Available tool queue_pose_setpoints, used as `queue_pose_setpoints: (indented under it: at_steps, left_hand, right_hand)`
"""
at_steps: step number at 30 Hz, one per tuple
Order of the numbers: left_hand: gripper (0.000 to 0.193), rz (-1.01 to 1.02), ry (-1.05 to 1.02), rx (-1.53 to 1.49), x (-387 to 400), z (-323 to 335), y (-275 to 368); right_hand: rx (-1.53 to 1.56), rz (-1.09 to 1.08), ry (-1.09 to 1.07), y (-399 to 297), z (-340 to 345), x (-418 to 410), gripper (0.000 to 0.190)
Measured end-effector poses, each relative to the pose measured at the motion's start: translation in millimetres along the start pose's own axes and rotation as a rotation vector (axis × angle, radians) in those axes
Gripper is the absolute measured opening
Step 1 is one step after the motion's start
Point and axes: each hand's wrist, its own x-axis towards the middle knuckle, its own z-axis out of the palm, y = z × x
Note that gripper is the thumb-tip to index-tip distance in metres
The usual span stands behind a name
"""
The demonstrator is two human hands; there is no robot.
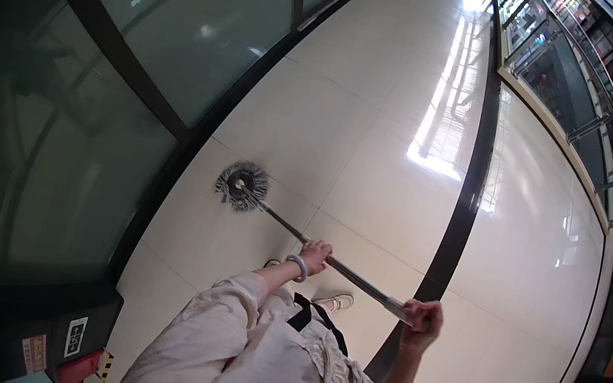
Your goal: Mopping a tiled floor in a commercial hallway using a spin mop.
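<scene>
A round spin mop with a grey-and-white string head (257,175) rests on the glossy cream floor tiles (398,217), near the left wall. Its metal handle (356,278) slants from the head down to the right, across the front of my body. My left hand (315,255), with a pale bangle at the wrist, grips the handle's middle. Around the grey grip at the handle's upper end my right hand (423,319) is closed.
Frosted glass panels (206,28) in dark frames line the left, with a black skirting (222,119) below. A dark box (88,301) bearing signs stands at lower left. A black tile strip (459,220) runs along the floor. A glass railing (570,94) edges the right. My shoe (338,302) shows below the handle.
</scene>
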Motion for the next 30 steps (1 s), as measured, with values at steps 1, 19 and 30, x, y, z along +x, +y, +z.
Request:
queue_pose_setpoints:
  at_steps: [1,19,30]
  left_hand:
    - [0.043,-0.072,0.000,0.033,-14,-16,-25]
    - [0.065,0.409,-0.229,-0.071,-47,-51,24]
    - [0.021,0.471,-0.195,-0.286,-41,-55,27]
  right_hand:
    - [-0.075,0.045,-0.018,33,12,2,0.031]
    - [-0.352,0.336,0.089,-42,19,-13,0.022]
    - [-0.188,0.067,-0.108,-69,72,-8,0.023]
